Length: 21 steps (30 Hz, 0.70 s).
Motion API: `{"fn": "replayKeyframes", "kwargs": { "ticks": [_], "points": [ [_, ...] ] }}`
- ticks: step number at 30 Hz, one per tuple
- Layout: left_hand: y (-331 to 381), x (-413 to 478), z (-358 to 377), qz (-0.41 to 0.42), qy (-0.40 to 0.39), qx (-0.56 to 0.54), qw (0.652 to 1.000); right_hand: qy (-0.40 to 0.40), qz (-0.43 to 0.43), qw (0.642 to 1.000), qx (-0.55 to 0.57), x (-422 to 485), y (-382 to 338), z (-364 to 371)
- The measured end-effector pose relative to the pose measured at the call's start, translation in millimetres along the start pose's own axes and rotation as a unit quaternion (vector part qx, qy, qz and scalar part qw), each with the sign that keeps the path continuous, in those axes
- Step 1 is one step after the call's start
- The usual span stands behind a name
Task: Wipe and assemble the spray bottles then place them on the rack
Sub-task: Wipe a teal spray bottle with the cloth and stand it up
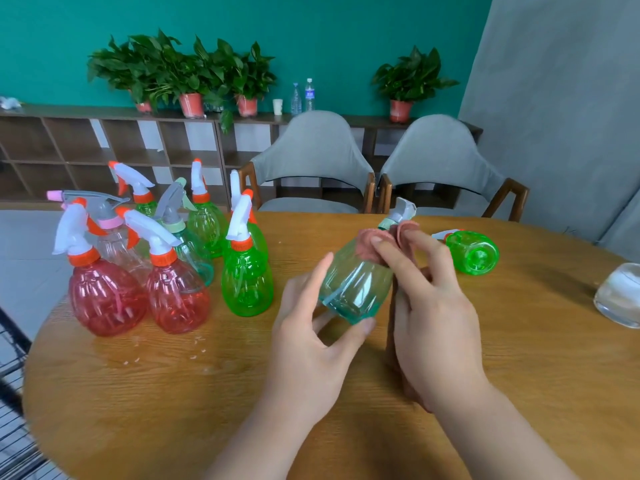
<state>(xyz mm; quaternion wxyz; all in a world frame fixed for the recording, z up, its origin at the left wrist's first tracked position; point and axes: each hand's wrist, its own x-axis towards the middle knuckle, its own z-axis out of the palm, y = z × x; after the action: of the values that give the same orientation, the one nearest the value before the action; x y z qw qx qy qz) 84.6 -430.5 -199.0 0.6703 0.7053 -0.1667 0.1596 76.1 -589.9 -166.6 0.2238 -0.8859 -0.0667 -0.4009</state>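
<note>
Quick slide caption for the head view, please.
Left hand holds a teal spray bottle; right hand presses a pink cloth to its neck.

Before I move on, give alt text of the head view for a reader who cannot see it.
The left hand holds a tilted pale-teal clear plastic spray bottle; the right hand presses a pink cloth to its neck. Red and green spray bottles stand left on the round wooden table.

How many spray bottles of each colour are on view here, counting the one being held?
Red bottles: 2
Green bottles: 5 (one lying down)
Teal bottles: 2 (one held)
Clear bottle: 1
Total: 10
</note>
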Motion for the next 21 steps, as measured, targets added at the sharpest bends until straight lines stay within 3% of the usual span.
{"fn": "replayKeyframes", "kwargs": {
  "ticks": [10,12,17,21],
  "points": [
    [1,9,-9,-0.034,0.042,0.010,0.998,-0.037,-0.193,0.981,-0.010,-20,-9,11],
    [2,8,-8,-0.039,0.034,-0.024,0.998,-0.027,-0.174,0.984,-0.015,-14,-6,8],
    [3,-1,0,-0.023,0.010,-0.009,1.000,0.001,-0.016,1.000,0.016,0,-4,6],
    [4,4,0,-0.054,0.013,-0.084,0.995,0.007,-0.047,0.999,-0.012,-9,-18,9]
  ]
}}
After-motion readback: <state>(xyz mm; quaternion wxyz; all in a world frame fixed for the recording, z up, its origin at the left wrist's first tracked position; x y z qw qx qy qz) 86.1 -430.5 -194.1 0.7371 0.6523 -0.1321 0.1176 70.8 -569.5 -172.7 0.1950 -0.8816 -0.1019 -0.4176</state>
